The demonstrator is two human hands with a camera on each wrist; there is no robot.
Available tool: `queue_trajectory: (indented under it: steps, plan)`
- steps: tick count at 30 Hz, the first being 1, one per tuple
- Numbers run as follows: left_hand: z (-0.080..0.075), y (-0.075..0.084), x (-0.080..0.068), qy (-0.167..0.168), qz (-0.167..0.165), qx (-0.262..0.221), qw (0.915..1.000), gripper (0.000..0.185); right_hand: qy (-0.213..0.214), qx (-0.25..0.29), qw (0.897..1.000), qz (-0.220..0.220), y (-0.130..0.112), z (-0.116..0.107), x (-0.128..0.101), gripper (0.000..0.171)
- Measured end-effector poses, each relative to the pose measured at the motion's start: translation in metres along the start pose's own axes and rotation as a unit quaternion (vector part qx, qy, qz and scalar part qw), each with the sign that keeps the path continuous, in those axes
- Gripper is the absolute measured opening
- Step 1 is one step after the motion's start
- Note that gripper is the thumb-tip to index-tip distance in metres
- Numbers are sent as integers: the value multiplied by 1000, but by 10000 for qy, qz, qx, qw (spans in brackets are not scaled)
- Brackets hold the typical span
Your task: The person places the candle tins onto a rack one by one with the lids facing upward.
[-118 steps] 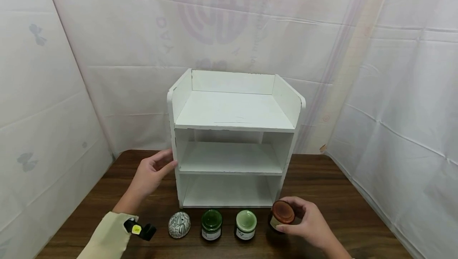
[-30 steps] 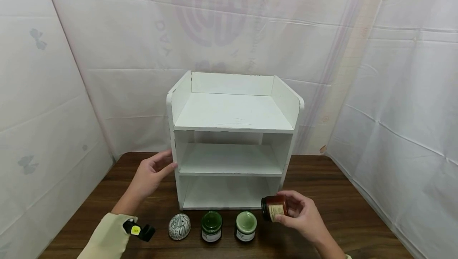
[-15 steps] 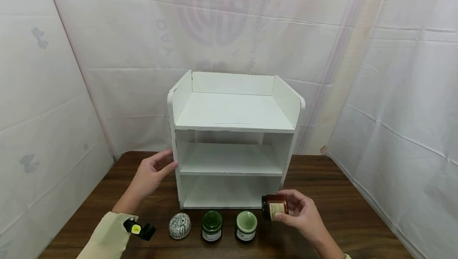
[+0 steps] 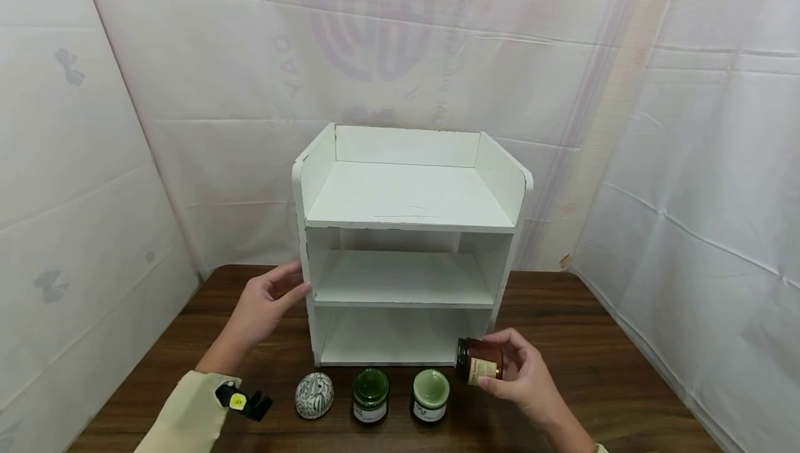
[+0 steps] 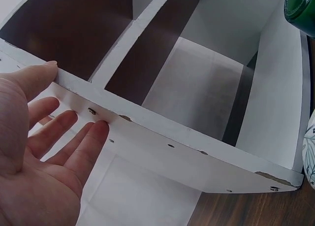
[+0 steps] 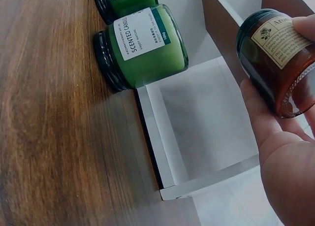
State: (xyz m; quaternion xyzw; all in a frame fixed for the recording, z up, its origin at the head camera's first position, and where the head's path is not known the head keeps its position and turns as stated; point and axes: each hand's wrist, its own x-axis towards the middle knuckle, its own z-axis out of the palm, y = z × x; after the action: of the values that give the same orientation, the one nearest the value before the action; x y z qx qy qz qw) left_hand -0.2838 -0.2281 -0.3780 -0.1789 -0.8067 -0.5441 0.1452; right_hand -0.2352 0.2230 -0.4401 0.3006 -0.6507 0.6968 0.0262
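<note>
While left hand [image 4: 262,307] rests flat on shelf [image 4: 406,196] side, right hand [image 4: 521,380] fingers [image 4: 500,338] curl round tilted brown jar [image 4: 480,361].

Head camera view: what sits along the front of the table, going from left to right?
Patterned egg-shaped ornament → dark green jar → light green jar → brown jar, held tilted above the table by the right hand.
</note>
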Motion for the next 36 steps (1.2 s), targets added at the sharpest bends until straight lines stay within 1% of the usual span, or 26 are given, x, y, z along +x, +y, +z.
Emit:
queue_trajectory:
  steps: [6,13,14,17,21,25,30,36]
  plan:
    - [0,0,0,36,-28,52,10000,49,209,-157,9990,364,0,2,-2,47]
    - [0,1,-1,41,-103,80,9999,50,2,-130,9995,275,-3,4,-1,68]
    - [0,1,-1,38,-120,86,9999,50,-14,-145,9996,261,-3,4,-1,68]
    - [0,2,-1,28,-139,85,9999,50,-35,-206,9995,244,-4,4,0,59]
    - [0,2,-1,18,-141,61,9999,50,-56,-88,9996,271,-3,4,0,49]
    - [0,2,-1,18,-147,81,9999,50,43,84,9992,383,-3,5,0,48]
    - [0,1,-1,19,-96,71,9999,49,158,207,9984,502,-3,6,0,50]
    - [1,0,0,23,-15,45,10000,49,-37,569,9969,548,-6,7,1,52]
